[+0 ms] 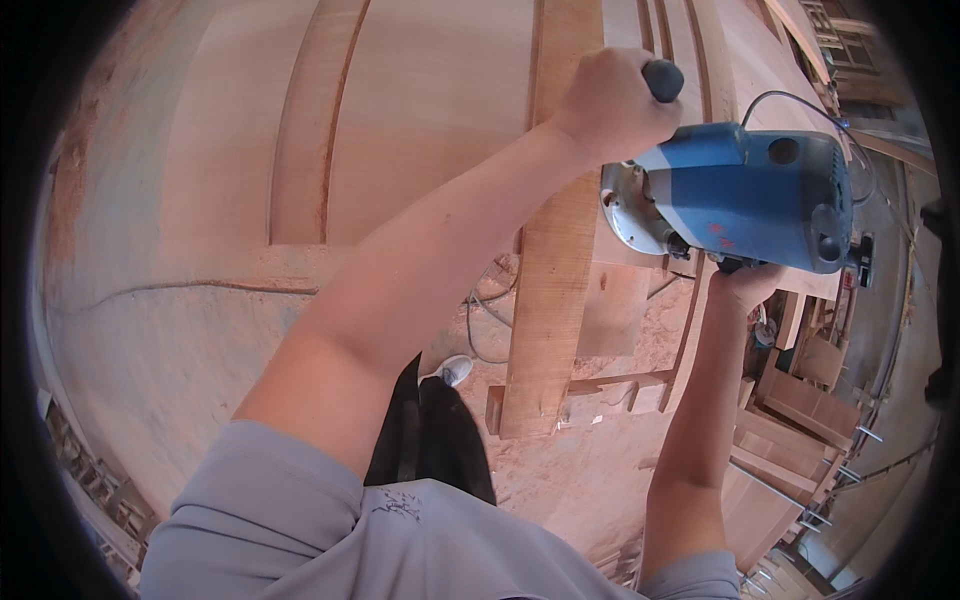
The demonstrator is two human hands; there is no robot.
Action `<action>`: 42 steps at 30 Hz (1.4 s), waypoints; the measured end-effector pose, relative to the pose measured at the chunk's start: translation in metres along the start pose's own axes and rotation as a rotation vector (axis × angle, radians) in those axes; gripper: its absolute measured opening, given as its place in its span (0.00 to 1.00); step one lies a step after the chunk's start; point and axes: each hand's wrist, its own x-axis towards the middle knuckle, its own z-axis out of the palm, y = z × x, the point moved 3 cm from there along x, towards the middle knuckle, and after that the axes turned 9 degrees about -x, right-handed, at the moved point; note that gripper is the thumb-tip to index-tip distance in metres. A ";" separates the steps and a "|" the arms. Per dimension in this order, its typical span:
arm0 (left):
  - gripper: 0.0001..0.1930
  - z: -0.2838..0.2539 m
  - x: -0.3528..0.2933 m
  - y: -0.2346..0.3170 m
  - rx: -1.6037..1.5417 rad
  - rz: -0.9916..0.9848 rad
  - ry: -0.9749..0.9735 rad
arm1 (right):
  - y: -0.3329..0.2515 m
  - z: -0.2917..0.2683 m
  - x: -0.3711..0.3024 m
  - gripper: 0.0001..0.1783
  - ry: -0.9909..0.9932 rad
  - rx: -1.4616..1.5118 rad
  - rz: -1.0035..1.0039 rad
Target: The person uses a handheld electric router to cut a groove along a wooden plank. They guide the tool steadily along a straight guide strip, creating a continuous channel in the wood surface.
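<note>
A blue plunge router (pixel 765 195) lies sideways in the air at the right, between my two hands. Its round metal base (pixel 630 210) faces left, toward a long wooden board (pixel 550 300); whether the two touch I cannot tell. Wrapped around the router's black upper handle, my left hand (pixel 618 105) is closed, with the handle's end (pixel 663 80) sticking out. Under the body, my right hand (pixel 745 287) is closed on the lower handle, mostly hidden by the router and the hand itself. A black cord (pixel 800 95) loops from the router's far side.
Wide wooden panels (pixel 420 130) with narrower strips lie at the far side. A cable (pixel 220 286) crosses the sawdust-covered floor (pixel 190 370), and another cord coils beside the board. Wooden pieces with clamps (pixel 790 440) are stacked at the right. My shoe (pixel 457 370) shows below.
</note>
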 end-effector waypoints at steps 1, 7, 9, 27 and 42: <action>0.12 0.001 -0.003 -0.003 0.031 0.070 0.026 | -0.004 0.005 -0.005 0.28 0.022 0.000 0.024; 0.08 -0.004 -0.003 0.006 -0.069 0.093 0.062 | -0.014 0.008 -0.007 0.23 -0.193 0.011 0.002; 0.09 -0.008 -0.002 0.015 -0.070 0.085 0.033 | -0.015 0.005 -0.003 0.23 -0.237 0.003 0.035; 0.08 0.005 0.022 -0.018 -0.261 0.144 0.023 | -0.009 0.028 0.005 0.24 -0.004 -0.023 -0.045; 0.08 0.005 0.020 -0.007 -0.108 0.060 0.024 | -0.012 0.031 -0.003 0.24 0.098 -0.020 -0.029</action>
